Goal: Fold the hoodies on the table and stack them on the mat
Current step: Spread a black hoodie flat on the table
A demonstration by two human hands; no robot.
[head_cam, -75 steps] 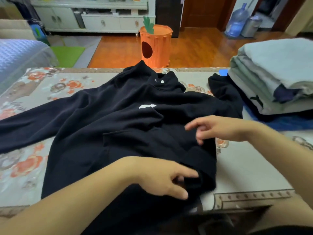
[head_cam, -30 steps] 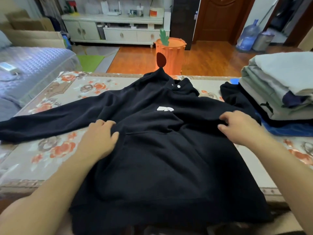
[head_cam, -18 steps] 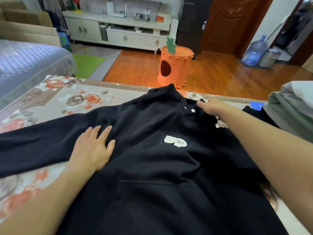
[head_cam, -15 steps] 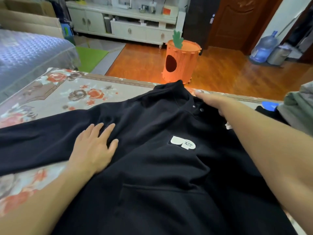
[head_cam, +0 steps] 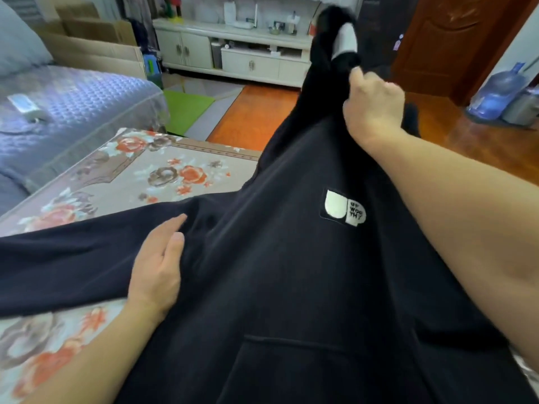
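Your right hand (head_cam: 372,107) grips the black hoodie (head_cam: 291,272) at its neck, lifting that end off the floral counter (head_cam: 140,170). Your left hand (head_cam: 159,266) lies flat, fingers relaxed, beside the hoodie's white logo patch (head_cam: 344,208).

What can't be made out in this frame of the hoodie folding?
- Head view: the black hoodie has its hem and right sleeve cut off by the frame's edges and hidden by the right forearm.
- The right hand grips the lifted collar; its fingertips are buried in cloth.
- The stack of folded clothes is out of frame.
- The logo patch has lettering too small to read surely.
- The left hand lies flat, plainly visible.
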